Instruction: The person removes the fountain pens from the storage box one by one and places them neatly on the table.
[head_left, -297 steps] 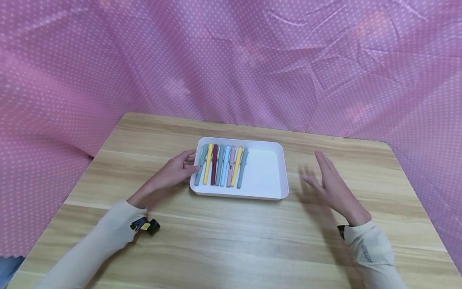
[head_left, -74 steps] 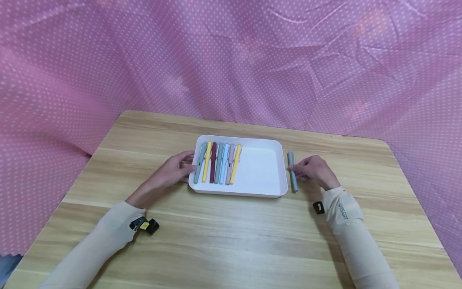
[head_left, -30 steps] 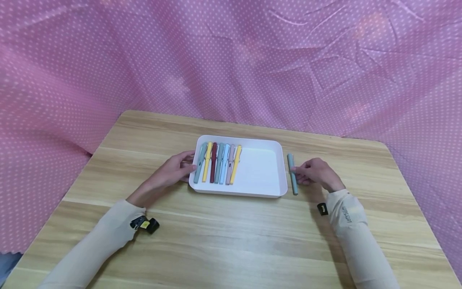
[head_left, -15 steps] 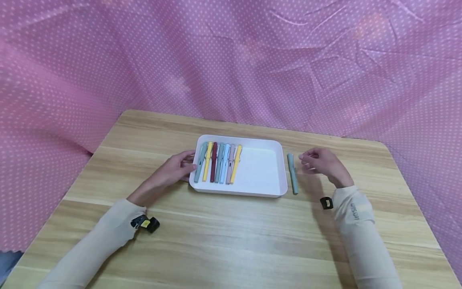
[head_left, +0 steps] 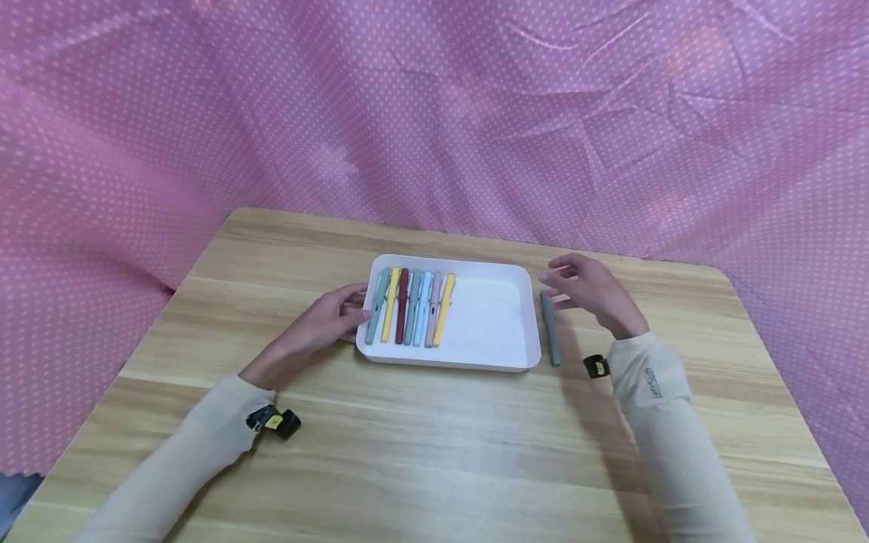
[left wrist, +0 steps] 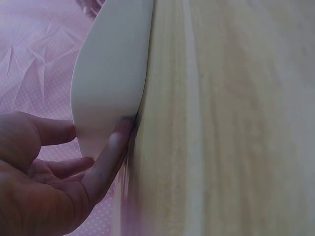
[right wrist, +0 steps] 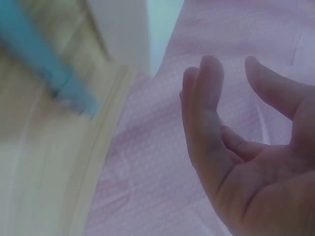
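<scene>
A white tray sits mid-table in the head view. Several capped pens lie side by side in its left part, among them a dark red pen and a yellow pen. My left hand holds the tray's left side, thumb at the rim; the left wrist view shows fingers against the outer tray wall. On the table, just right of the tray, lies a grey-green pen. Over its far end hovers my right hand, empty, thumb and fingers apart; the right wrist view shows the pen blurred.
The wooden table extends around the tray on all sides. A pink dotted cloth hangs behind and beside it. Each wrist wears a small black camera, the left wrist camera being close over the table.
The grey-green pen, at the row's right end before, was taken out by my right hand, set down right of the tray and released. That hand then moved back left over it. Left hand stayed.
</scene>
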`<state>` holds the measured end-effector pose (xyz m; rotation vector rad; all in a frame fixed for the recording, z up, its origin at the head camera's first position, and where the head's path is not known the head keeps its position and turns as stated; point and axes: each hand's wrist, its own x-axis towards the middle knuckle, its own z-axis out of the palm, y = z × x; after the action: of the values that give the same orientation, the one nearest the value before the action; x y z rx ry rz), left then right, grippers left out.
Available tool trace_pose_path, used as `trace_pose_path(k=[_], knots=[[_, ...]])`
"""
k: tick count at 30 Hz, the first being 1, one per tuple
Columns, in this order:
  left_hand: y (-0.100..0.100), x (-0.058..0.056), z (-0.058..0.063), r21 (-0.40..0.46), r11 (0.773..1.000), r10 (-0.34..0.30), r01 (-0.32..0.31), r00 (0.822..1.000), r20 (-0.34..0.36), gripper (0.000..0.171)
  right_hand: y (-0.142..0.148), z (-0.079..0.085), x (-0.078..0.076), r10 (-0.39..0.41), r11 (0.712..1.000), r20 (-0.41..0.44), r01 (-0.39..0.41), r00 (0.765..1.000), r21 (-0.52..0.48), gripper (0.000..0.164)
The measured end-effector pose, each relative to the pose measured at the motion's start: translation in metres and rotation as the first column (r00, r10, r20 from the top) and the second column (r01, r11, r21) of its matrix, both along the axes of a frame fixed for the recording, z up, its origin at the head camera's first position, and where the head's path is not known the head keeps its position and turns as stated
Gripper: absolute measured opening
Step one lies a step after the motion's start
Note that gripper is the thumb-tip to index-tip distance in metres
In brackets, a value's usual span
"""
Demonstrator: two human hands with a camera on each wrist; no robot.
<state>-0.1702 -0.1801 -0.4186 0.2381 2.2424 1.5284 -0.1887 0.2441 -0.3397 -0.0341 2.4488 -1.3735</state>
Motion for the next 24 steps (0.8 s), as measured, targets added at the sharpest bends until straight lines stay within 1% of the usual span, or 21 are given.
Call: trace_pose_path(k=[5,11,20,24], knots=[[0.000,0.000,0.000,0.012,1.000,-0.002,0.002,1.000,0.002,0.064,-0.025,0.004,-0.010,0.039,0.999,0.013,-0.039,0.999,0.022,0.059],[0.000,0.001,0.001,0.010,1.000,-0.001,0.001,1.000,-0.002,0.063,-0.054,0.004,-0.019,0.077,0.996,0.038,-0.078,0.996,0.039,0.052],[-0.001,0.000,0.000,0.017,1.000,-0.005,0.005,1.000,-0.001,0.064,-0.081,0.004,-0.027,0.103,0.994,0.101,-0.106,0.990,0.024,0.049],[-0.001,0.000,0.000,0.016,1.000,-0.004,0.004,1.000,-0.001,0.064,-0.092,0.002,-0.031,0.113,0.991,0.121,-0.121,0.986,0.062,0.046]])
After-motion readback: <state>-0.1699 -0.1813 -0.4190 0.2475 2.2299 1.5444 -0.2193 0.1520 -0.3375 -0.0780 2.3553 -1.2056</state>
